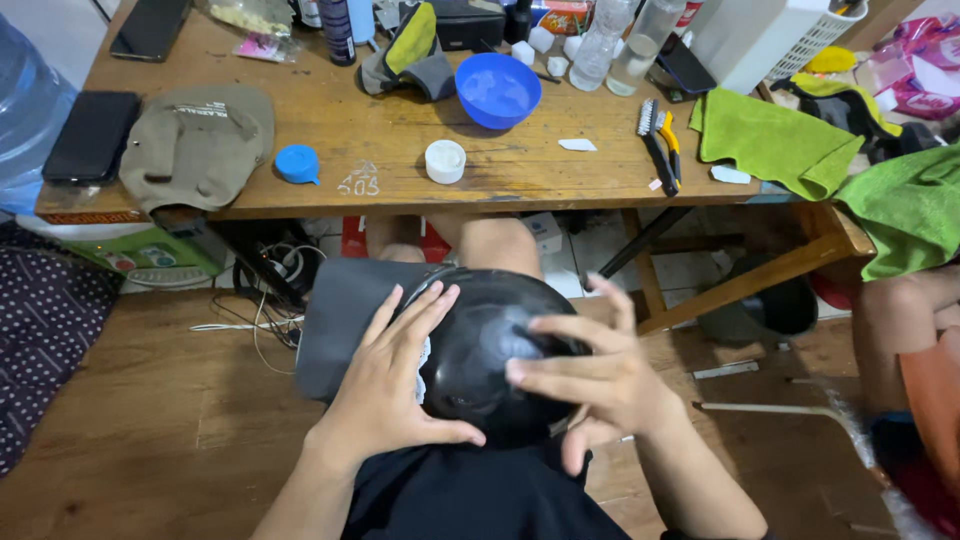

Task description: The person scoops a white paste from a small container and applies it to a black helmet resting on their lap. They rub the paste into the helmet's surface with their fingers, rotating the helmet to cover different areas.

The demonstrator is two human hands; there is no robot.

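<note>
A glossy black helmet [480, 350] rests on my lap, its rounded shell facing up. My left hand [390, 385] lies flat on the helmet's left side, fingers spread, gripping its edge with the thumb underneath. My right hand [600, 375] presses on the shell's right side with fingers spread; whether it holds a small cloth or pad I cannot tell. A dark grey flat piece [340, 310] sticks out from under the helmet to the left.
A wooden table [350, 130] stands ahead with a blue bowl [497, 90], a white lid [445, 161], a blue cap [297, 164], a khaki cap [200, 145], a brush [655, 145], green cloths [770, 140], bottles and two phones. Another person's leg [905, 320] is at the right.
</note>
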